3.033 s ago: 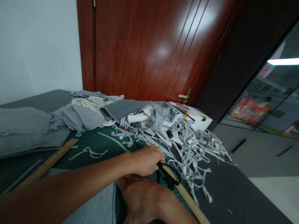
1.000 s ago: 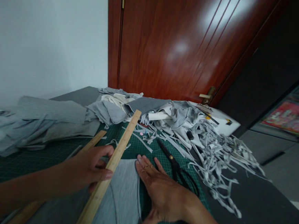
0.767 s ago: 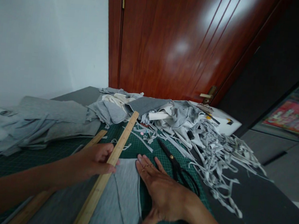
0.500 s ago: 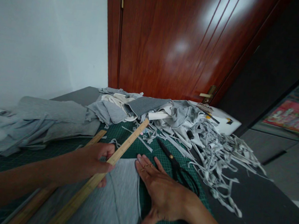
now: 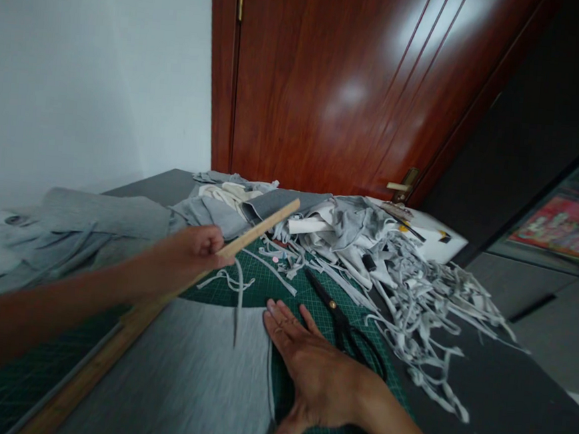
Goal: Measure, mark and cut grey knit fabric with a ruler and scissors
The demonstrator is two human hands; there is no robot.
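Observation:
My left hand (image 5: 194, 253) grips a long wooden ruler (image 5: 263, 226) and holds it raised above the green cutting mat (image 5: 274, 286), its far end pointing up and right. A thin grey fabric strip (image 5: 237, 300) dangles from that hand over the flat grey fabric (image 5: 192, 370). My right hand (image 5: 314, 373) lies flat, fingers spread, on the mat at the fabric's right edge. Black scissors (image 5: 336, 314) lie on the mat just right of my right hand.
A tangle of grey fabric strips (image 5: 429, 288) covers the right of the dark table (image 5: 481, 392). Piled grey and cream cloth (image 5: 119, 220) lies at the back and left. A second wooden ruler (image 5: 91, 375) rests along the fabric's left side. A red-brown door (image 5: 340, 80) stands behind.
My left hand has lifted the wooden ruler off the grey fabric and swung it up and left, a thin strip now hanging from it. My right hand stays flat on the mat.

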